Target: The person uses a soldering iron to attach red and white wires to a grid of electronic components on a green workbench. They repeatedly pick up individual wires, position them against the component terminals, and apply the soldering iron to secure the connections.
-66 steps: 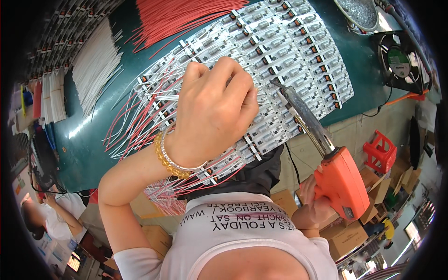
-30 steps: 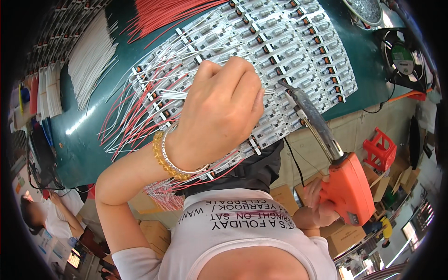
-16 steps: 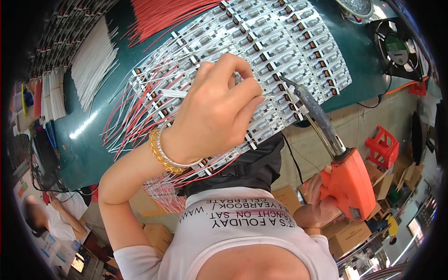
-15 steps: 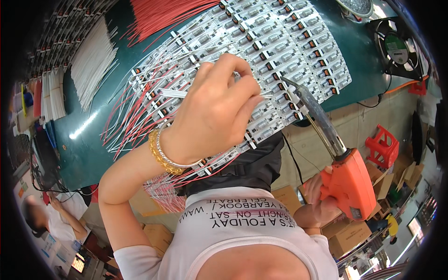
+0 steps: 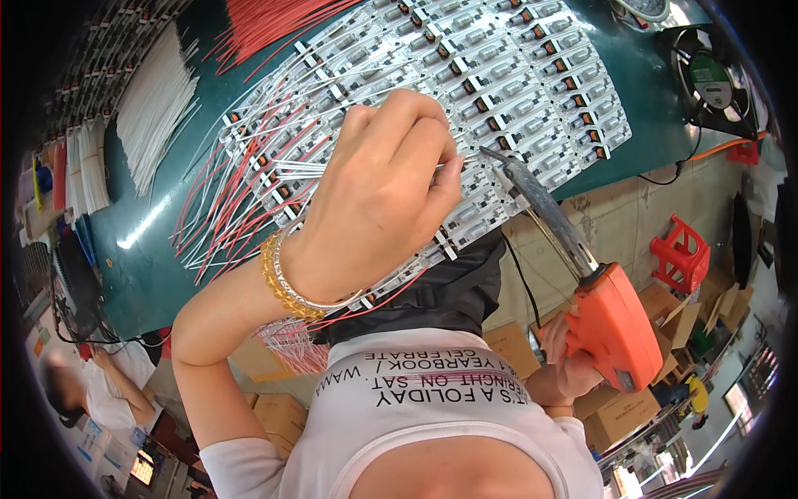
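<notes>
Find boards [image 5: 519, 87] fanned across the green tabletop [image 5: 137, 283], beneath a left grip [image 5: 378, 183] pinched on white wires [image 5: 301, 169] and near the tip [image 5: 497, 157] of an iron [image 5: 617, 326] clasped in the right grip [image 5: 572, 358]. Probably best to steady the wires, guiding the tip clear of fingertips [image 5: 452, 169].

- Left hand [image 5: 382, 191]: curled over the boards [image 5: 540, 83], pinching white wires [image 5: 301, 170].
- Right hand [image 5: 569, 358]: gripping an orange iron [image 5: 619, 328], its dark tip just beside the left hand's fingertips.
- Beneath and beyond the left hand: boards in rows on the green tabletop [image 5: 137, 287].
- Beyond the left hand: a red wire pile [image 5: 270, 25].
- Right of the right hand: a red stool [image 5: 682, 254].
</notes>
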Demonstrator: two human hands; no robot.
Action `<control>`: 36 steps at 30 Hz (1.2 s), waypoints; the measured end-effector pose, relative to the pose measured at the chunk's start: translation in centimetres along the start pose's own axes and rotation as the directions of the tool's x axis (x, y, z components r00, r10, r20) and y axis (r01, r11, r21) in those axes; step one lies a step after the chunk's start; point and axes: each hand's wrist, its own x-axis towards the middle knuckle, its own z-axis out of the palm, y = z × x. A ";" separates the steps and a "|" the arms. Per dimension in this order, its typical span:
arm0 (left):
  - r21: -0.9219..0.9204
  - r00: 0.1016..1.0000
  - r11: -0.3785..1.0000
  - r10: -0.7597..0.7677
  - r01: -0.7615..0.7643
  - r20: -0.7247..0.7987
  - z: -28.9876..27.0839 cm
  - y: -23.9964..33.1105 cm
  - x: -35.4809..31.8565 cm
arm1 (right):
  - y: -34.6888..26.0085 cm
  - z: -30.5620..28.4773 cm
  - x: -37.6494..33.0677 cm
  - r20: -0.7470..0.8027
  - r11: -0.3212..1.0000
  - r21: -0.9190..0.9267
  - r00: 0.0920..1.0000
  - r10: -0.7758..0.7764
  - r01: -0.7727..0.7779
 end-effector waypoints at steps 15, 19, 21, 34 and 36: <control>0.039 0.998 0.998 0.059 -0.058 -0.027 0.3 -0.2 0.0 | -1.0 0.9 1.6 0.153 0.976 0.082 0.965 -0.214 0.204; 0.043 0.998 0.997 0.060 -0.059 -0.026 0.2 -0.2 0.0 | -0.1 0.7 1.2 0.110 0.974 0.024 0.967 -0.228 0.227; 0.037 0.997 0.997 0.067 -0.066 -0.022 0.3 -0.2 0.0 | -0.1 1.0 1.5 0.098 0.963 0.029 0.958 -0.269 0.267; 0.007 0.982 0.985 0.172 -0.173 0.077 -0.7 -1.3 0.2 | -0.5 0.2 1.6 0.108 0.959 0.129 0.958 -0.266 0.252; 0.063 0.977 0.978 0.196 -0.201 0.079 -0.6 -1.3 0.1 | -0.3 0.2 1.5 0.111 0.960 0.130 0.958 -0.263 0.248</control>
